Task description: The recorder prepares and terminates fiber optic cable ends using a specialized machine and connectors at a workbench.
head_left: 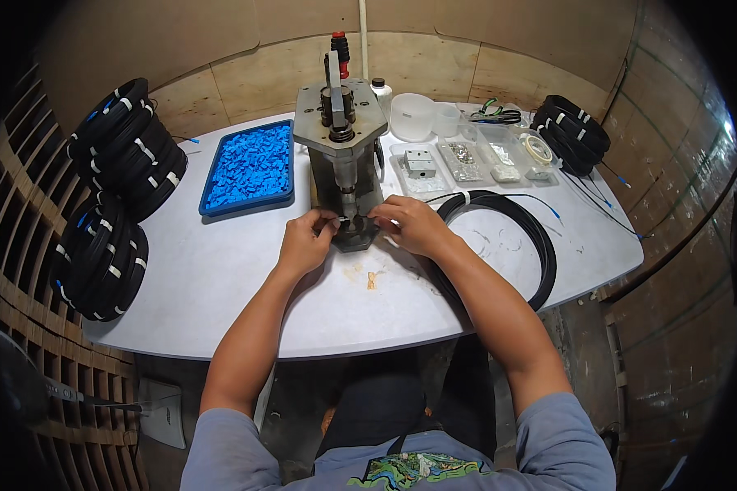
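At the middle of the table stands a metal bench press (341,123) with an upright lever and a vertical ram. My left hand (307,240) is closed in a pinch at the left of the ram's lower end, by a small pale piece I cannot make out. From the other side my right hand (416,225) reaches in, fingers bent and pinched close to the same spot. What its fingertips hold is hidden. Beside and partly under my right forearm lies a coil of black cable (543,254), one end tipped blue.
Left of the press sits a blue tray (207,214) of small blue parts. Stacked black cable coils stand at the left (143,155) and far right (571,135). Clear plastic boxes (464,168) of small parts, a white tub (412,117) and pliers (499,114) line the back right.
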Action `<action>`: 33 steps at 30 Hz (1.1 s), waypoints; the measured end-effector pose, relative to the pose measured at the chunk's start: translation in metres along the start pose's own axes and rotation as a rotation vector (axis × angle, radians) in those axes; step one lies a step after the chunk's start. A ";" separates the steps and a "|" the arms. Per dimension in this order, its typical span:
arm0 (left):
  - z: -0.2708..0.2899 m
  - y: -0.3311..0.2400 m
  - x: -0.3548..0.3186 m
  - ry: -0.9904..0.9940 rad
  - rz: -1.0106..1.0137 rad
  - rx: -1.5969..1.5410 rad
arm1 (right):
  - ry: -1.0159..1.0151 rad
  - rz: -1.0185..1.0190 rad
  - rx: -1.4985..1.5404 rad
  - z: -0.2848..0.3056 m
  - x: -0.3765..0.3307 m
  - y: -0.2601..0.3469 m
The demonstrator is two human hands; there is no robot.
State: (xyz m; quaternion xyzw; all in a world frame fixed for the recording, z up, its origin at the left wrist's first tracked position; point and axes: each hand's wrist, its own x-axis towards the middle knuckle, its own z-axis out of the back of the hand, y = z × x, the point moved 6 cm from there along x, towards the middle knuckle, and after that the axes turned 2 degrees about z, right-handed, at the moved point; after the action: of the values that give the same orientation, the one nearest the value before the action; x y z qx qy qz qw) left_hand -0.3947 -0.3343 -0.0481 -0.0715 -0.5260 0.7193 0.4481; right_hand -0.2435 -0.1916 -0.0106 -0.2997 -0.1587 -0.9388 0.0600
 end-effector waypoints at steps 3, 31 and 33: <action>0.001 0.002 0.000 -0.001 0.000 0.009 | -0.002 0.004 -0.010 0.000 0.001 0.002; 0.000 0.000 0.000 0.009 -0.013 -0.008 | -0.019 0.078 -0.043 -0.004 0.002 0.002; 0.000 0.001 0.000 0.007 -0.011 -0.003 | -0.007 0.075 -0.042 -0.004 0.001 0.002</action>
State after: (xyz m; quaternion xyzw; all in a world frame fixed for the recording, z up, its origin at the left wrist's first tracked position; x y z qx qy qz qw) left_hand -0.3947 -0.3343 -0.0488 -0.0720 -0.5259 0.7157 0.4539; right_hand -0.2468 -0.1946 -0.0128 -0.3097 -0.1278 -0.9381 0.0881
